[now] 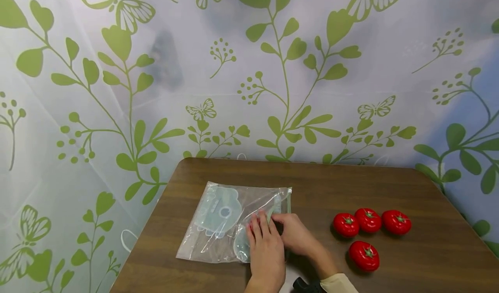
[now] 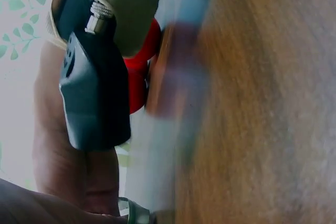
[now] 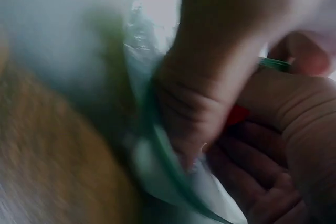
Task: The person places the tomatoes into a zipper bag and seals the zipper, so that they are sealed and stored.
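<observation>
A clear zip bag [image 1: 218, 249] with a pale green cartoon print and a green zip edge lies flat on the table. Across its right side rests my left hand [image 1: 267, 252], fingers stretched over the plastic and thumb by the zip edge. My right hand [image 1: 298, 236] meets it at the bag's mouth, its fingertips partly hidden behind the left. In the right wrist view the green zip edge [image 3: 170, 169] runs along a bent digit, and a small red patch [image 3: 237, 115] shows between the hands; I cannot tell what it belongs to.
Several shiny red tomatoes with green tops, one of them a front tomato [image 1: 364, 256], sit on the brown wooden table [image 1: 429, 258] to the right of my hands. A cloth with green leaves and butterflies [image 1: 218, 145] hangs behind the table's far edge.
</observation>
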Motion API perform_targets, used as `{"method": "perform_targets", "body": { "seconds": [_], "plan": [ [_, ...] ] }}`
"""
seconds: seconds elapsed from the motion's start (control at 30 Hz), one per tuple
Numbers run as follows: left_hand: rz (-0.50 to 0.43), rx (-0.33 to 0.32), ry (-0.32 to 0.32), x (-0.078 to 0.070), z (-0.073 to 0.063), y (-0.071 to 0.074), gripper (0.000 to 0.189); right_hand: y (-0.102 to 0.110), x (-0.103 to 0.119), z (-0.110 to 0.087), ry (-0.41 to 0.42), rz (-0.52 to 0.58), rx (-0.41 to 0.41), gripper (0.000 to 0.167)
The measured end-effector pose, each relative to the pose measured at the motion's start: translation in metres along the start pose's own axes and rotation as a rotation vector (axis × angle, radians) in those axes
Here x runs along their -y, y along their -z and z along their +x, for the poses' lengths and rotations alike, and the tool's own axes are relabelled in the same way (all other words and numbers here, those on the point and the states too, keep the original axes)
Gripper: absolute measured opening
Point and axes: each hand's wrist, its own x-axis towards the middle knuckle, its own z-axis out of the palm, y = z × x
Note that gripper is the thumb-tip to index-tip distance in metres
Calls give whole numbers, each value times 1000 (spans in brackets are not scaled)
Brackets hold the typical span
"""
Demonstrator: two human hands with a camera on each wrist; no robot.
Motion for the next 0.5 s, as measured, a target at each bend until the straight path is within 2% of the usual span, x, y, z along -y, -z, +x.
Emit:
{"method": "perform_targets", "body": {
  "seconds": [0.1,0.23,0.3,0.4,0.5],
  "plan": [
    [18,5,6,1,0,1,49,-5,1,0,-5,30,1,25],
    [17,19,3,1,0,2,49,0,3,-5,-34,-9,9,31],
    [6,36,3,2,0,1,49,9,4,-9,-59,-15,28,40],
    [-8,66,4,3,0,1,50,27,6,-18,-99,39,79,55],
    [-12,79,0,3,0,2,53,47,9,-28,-148,95,112,58]
  ]
}}
